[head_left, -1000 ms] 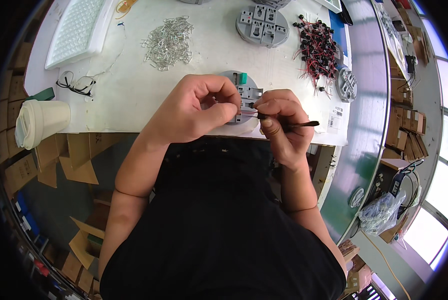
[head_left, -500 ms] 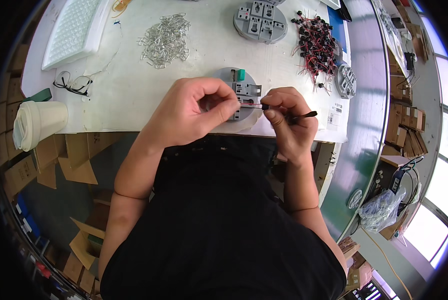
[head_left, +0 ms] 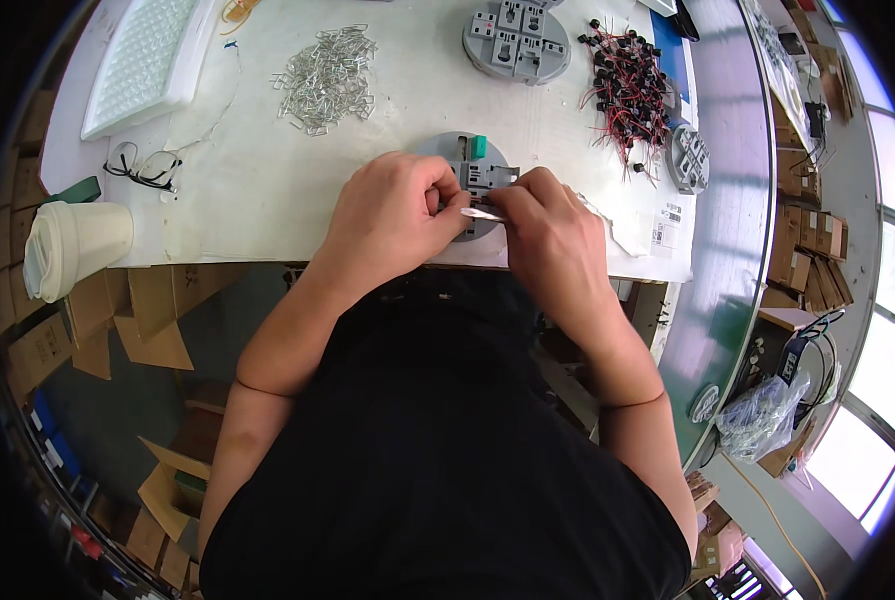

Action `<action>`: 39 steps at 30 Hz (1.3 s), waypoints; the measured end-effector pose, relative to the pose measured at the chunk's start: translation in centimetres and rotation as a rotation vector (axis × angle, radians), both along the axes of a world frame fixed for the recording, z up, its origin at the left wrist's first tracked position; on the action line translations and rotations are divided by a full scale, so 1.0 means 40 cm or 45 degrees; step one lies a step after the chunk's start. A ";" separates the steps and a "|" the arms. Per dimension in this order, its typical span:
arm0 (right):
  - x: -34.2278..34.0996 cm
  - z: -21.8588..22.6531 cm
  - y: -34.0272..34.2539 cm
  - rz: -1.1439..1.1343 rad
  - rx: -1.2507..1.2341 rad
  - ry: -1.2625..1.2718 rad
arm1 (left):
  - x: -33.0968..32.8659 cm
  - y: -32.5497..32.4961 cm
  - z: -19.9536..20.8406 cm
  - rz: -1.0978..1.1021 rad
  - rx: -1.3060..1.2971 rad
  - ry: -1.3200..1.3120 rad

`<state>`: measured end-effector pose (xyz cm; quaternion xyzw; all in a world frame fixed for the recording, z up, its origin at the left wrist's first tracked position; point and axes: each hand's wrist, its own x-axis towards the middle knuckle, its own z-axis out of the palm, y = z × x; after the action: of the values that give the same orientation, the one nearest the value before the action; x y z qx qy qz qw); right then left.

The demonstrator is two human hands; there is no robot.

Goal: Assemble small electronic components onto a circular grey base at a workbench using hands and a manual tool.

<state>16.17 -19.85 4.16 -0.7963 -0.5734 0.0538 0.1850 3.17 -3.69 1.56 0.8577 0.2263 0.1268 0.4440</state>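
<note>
In front of me, at the table's near edge, lies a round grey fixture (head_left: 438, 146) with raised blocks and a green block (head_left: 479, 147) on its far part. My left hand (head_left: 393, 210) is closed in a pinch over the fixture's left side; what its fingertips hold is hidden. From the right, my right hand (head_left: 558, 225) grips a slim tool (head_left: 481, 214), whose silvery tip points left toward the left fingertips. It resembles tweezers, but most of it is covered by the hand. Both hands hide the near part of the fixture.
Bent metal clips (head_left: 326, 80) form a pile at far left; small black parts with red wires (head_left: 630, 90) are heaped at far right. Other grey fixtures (head_left: 518, 45) stand beyond. Eyeglasses (head_left: 143, 165), a white ribbed tray (head_left: 148, 65) and a cream bin (head_left: 78, 240) are leftward.
My right hand has moved left and turned palm-down over the fixture, bringing the tool's tip to the left fingertips. The black part and red wire seen between the hands are now hidden.
</note>
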 end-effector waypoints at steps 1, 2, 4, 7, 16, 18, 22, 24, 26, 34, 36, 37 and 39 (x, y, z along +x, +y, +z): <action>-0.002 0.008 0.005 0.039 -0.067 -0.084 | 0.000 0.000 -0.001 0.001 -0.021 0.005; -0.003 0.012 0.007 0.077 -0.135 -0.167 | -0.002 -0.001 -0.004 0.003 -0.020 0.004; -0.010 0.014 0.003 0.066 -0.104 -0.191 | -0.009 -0.004 -0.014 0.015 -0.015 -0.073; -0.027 0.004 -0.012 0.040 -0.043 -0.244 | -0.031 -0.002 -0.029 0.016 -0.110 -0.134; -0.056 -0.096 -0.056 -0.086 0.189 -0.246 | -0.008 -0.004 -0.003 -0.106 0.626 -0.230; -0.044 -0.087 -0.055 -0.038 0.199 -0.207 | 0.009 -0.007 0.012 -0.174 0.694 -0.172; -0.003 -0.045 -0.095 0.065 0.382 0.276 | 0.024 0.006 0.040 -0.373 0.475 0.099; 0.022 0.012 -0.115 -0.107 0.494 0.672 | 0.007 -0.005 0.026 -0.262 0.429 -0.262; 0.033 0.066 -0.126 -0.443 0.672 1.505 | 0.007 -0.011 -0.003 -0.205 0.408 -0.430; 0.105 -0.024 -0.060 -0.332 0.367 0.627 | -0.048 0.001 -0.049 -0.082 0.101 -0.481; 0.096 -0.002 -0.041 -0.269 0.278 0.522 | -0.053 0.014 -0.035 -0.067 0.063 -0.339; 0.093 0.018 -0.025 -0.208 0.188 0.399 | -0.054 0.022 -0.034 -0.054 0.039 -0.263; 0.083 0.043 -0.010 -0.151 0.109 0.276 | -0.046 0.019 -0.031 -0.063 0.083 -0.207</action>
<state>19.49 -20.27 5.89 -0.8097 -0.5038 0.1040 0.2823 1.33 -2.91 0.34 0.8639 0.1638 0.1922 0.4357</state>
